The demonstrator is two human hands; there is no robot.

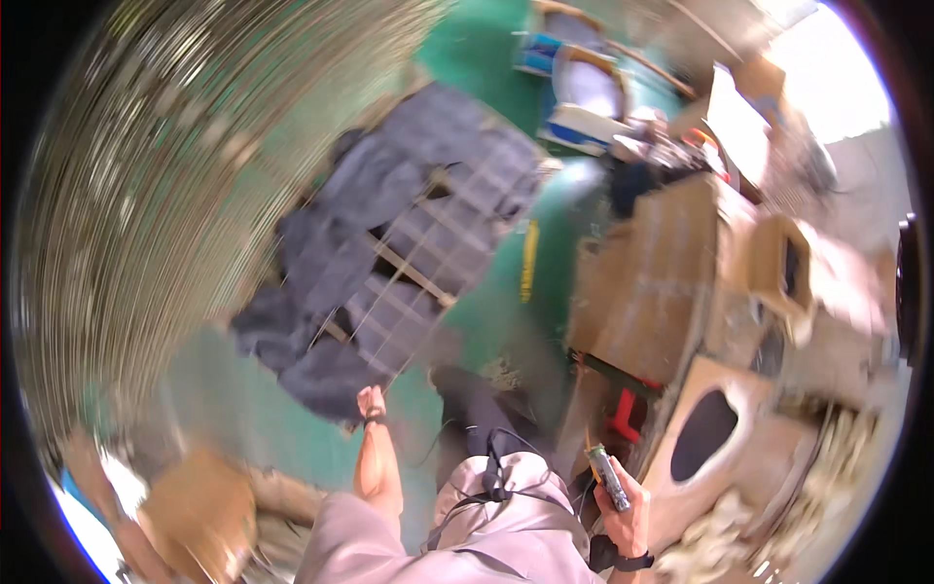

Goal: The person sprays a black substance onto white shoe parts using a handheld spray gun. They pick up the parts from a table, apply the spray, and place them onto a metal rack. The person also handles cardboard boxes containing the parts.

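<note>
My left hand is closed in a fist at the near edge of a large piece of dark grey fabric. What it grips, if anything, is too small to make out. The fabric lies over a wooden frame, with pale slats showing through gaps and thin light lines crossing it. At the lower right, my right hand wraps round a small handheld device with a green and dark body. A thin orange tip shows at its upper end.
A large cardboard box stands to the right, beside a panel with a dark oval opening. A yellow strip lies on the green floor. Blue and white boxes are farther off. The left side is smeared by motion.
</note>
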